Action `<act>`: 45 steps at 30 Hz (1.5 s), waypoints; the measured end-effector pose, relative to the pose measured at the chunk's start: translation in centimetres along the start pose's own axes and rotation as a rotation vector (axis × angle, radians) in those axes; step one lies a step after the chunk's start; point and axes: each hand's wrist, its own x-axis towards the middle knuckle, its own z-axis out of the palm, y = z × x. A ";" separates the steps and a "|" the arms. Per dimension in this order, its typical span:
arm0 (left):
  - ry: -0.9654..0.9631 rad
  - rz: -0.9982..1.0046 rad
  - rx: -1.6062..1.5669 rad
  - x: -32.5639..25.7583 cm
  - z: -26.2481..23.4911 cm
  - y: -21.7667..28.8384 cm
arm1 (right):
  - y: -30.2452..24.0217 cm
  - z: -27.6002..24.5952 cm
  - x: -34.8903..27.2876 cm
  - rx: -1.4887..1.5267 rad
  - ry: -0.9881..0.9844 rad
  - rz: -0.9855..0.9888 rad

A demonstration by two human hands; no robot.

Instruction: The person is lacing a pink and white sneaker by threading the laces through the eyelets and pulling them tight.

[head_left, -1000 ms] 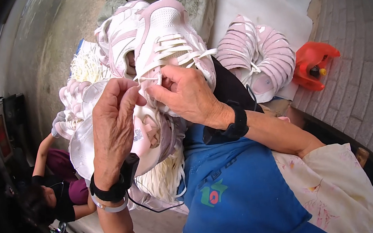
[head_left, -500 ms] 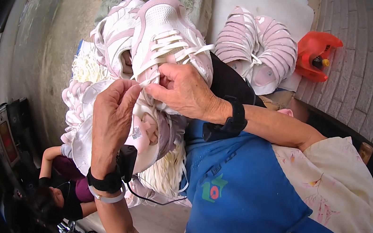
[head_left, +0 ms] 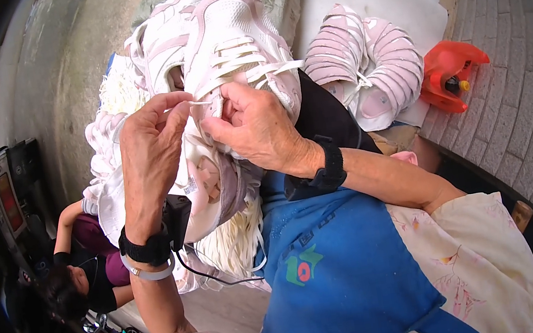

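Observation:
A white and pink sneaker upper [head_left: 219, 26] lies in front of me, its toe pointing away. A white shoelace [head_left: 241, 57] crosses its eyelets in several rows, with one end sticking out to the right. My left hand [head_left: 151, 145] pinches the other end of the lace at the left eyelet edge. My right hand [head_left: 260, 123] is closed on that edge of the sneaker upper, thumb and fingers close to the eyelet. Another white and pink sneaker upper [head_left: 158, 49] sits directly to the left. Both palms are turned from view.
Bundles of loose white laces [head_left: 239, 235] hang below the uppers. Stacked pink and white shoe parts [head_left: 364, 61] rest to the right, beside an orange-red plastic object [head_left: 451, 76]. A blue apron [head_left: 334, 259] covers my lap. Another person [head_left: 91, 273] sits at the lower left.
My left hand has drawn a little to the left, stretching the lace end out from the eyelet. My right hand stays on the eyelet edge.

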 end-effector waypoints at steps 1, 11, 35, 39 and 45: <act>0.000 0.000 0.001 0.0 0.1 -0.1 | 0.0 0.0 0.0 -0.017 0.008 -0.019; -0.011 0.007 -0.029 0.4 0.9 0.7 | -0.6 -0.2 -0.2 -0.054 -0.022 -0.011; 0.062 0.216 0.381 0.7 0.2 3.8 | -0.4 0.4 0.5 -0.134 -0.008 -0.284; 0.146 0.085 0.022 0.4 -1.2 0.2 | -0.3 1.4 1.8 -0.127 -0.080 -0.400; 0.191 -0.030 -0.476 -0.6 -1.9 -4.1 | -0.6 1.9 3.6 -0.182 -0.243 -0.565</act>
